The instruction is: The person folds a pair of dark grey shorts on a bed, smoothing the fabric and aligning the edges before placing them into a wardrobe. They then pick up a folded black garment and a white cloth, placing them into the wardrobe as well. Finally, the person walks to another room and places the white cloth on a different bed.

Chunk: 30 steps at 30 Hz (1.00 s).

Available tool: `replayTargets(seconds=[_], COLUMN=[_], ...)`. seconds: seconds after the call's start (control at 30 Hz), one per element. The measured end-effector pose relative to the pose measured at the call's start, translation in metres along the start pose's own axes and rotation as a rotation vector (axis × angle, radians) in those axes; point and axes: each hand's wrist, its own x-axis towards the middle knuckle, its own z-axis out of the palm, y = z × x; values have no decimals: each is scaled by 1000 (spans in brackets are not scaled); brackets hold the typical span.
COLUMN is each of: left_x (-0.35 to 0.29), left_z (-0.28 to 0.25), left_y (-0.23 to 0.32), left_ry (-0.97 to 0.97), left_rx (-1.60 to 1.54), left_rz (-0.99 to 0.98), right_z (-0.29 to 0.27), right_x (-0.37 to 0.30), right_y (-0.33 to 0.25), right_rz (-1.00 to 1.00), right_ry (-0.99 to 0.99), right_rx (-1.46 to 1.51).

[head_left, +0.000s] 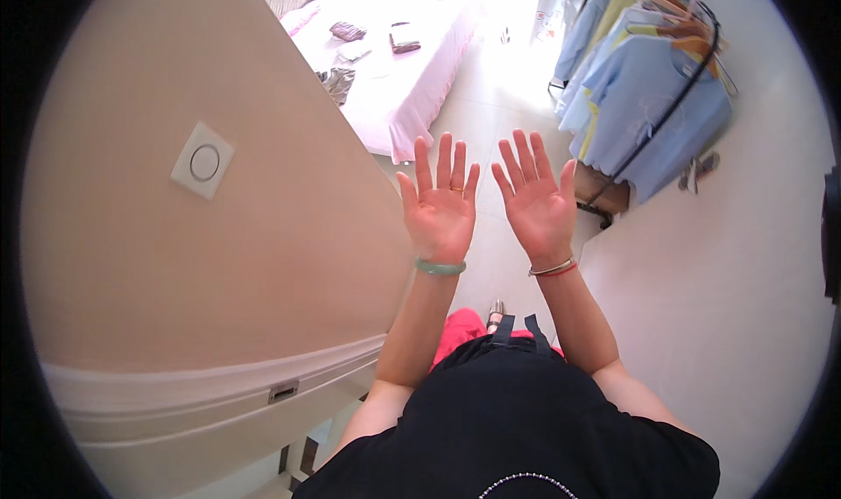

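Both of my arms reach forward with the palms turned up and bare. My left hand [441, 219] has its fingers spread and holds nothing; a ring [456, 189] is on one finger and a green bangle [441, 268] circles the wrist. Beside it, a small gap away, my right hand [539, 214] is likewise open with fingers apart. A silver bangle [552, 268] and a red cord sit on that wrist. Neither hand touches any object. The nearest things are the bed beyond the left hand and the clothes rack beyond the right.
A wall with a round white switch [205, 161] and a door frame with a metal strike plate [283, 392] stand close on my left. Ahead is a bed [412, 105] with pink sheets and folded cloths. Shirts [653, 96] hang from a black rack [670, 109] at right, by a white door [701, 306].
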Motion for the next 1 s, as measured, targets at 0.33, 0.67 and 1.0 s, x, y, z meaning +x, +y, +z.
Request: replayTargets(seconds=[0.33,0.67,1.0], left_x=[188,427,583], left_z=[-52,-68,-145], left_y=[-16,-5,7], left_ry=[84,31,216], left_rx=[-66,-35,-51], left_rz=[60,45,105], right_z=[-47,-60,-116], right_x=[199,430,608], right_y=[-14,-36,-8], right_rz=[109,32,209], right_ry=[21,-34,108], right_rx=[-41,-50,2])
